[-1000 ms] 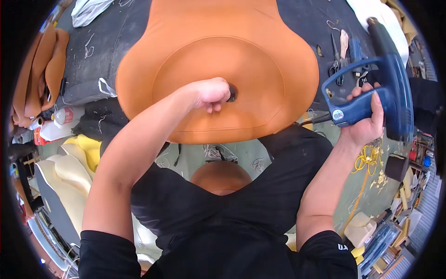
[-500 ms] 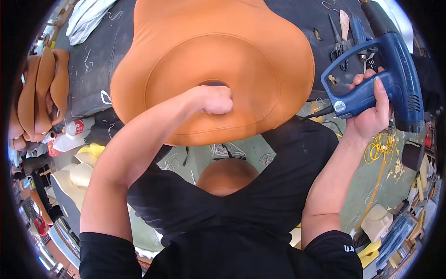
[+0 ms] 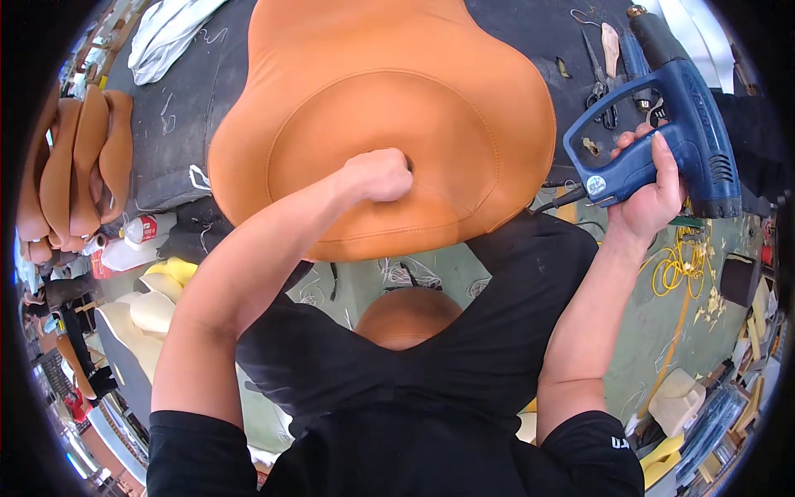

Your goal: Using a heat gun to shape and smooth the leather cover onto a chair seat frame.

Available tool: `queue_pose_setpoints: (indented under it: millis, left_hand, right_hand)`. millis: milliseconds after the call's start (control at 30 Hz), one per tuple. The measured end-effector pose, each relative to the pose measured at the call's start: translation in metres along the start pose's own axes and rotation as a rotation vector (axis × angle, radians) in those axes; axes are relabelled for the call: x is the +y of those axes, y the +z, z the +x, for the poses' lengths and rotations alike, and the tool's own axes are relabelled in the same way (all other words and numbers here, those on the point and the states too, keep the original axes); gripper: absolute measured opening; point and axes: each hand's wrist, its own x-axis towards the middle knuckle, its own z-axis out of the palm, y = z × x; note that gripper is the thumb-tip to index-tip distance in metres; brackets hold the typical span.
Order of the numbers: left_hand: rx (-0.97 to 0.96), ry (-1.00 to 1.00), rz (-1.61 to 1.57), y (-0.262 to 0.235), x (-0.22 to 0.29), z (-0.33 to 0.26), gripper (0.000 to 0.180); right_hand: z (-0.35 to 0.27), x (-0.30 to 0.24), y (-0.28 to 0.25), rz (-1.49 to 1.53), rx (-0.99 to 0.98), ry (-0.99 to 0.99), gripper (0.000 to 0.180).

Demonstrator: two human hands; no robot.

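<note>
An orange leather-covered seat piece (image 3: 373,103) with a stitched round panel lies in front of me, its near edge by my knees. My left hand (image 3: 381,174) is closed in a fist and rests on that panel, partly covering a small dark hole (image 3: 409,163). I see nothing in the fist, though its underside is hidden. At the right, my right hand (image 3: 650,195) is wrapped round the handle of a blue heat gun (image 3: 704,132). The gun's dark nozzle points away from me, beside the seat piece, and a cord runs from its handle.
Beyond the gun lie scissors (image 3: 603,95) and other hand tools on the dark worktable (image 3: 178,157). Several curved orange padded pieces (image 3: 87,157) stand at the left. Pale foam pieces (image 3: 145,306) are below them. A yellow cable (image 3: 679,265) lies coiled on the green floor.
My left fist has shifted slightly left across the leather, showing the hole's right side instead of its top. The heat gun in my right hand has moved a little left and up.
</note>
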Motion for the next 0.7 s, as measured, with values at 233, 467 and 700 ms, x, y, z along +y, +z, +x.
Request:
queue_pose_setpoints:
  millis: [233,467,700]
  left_hand:
    - [-0.185,-0.033,0.101,0.005,0.022,0.008,0.087]
    - [-0.186,-0.054,-0.018,0.007,0.017,0.008,0.101]
    - [-0.197,-0.046,-0.032,0.014,0.01,0.012,0.108]
  right_hand:
    - [0.003,0.004,-0.003,-0.012,0.013,0.0,0.028]
    - [0.001,0.006,-0.006,0.014,0.039,-0.003,0.03]
    - [0.0,0.006,0.004,0.065,0.097,-0.026,0.022]
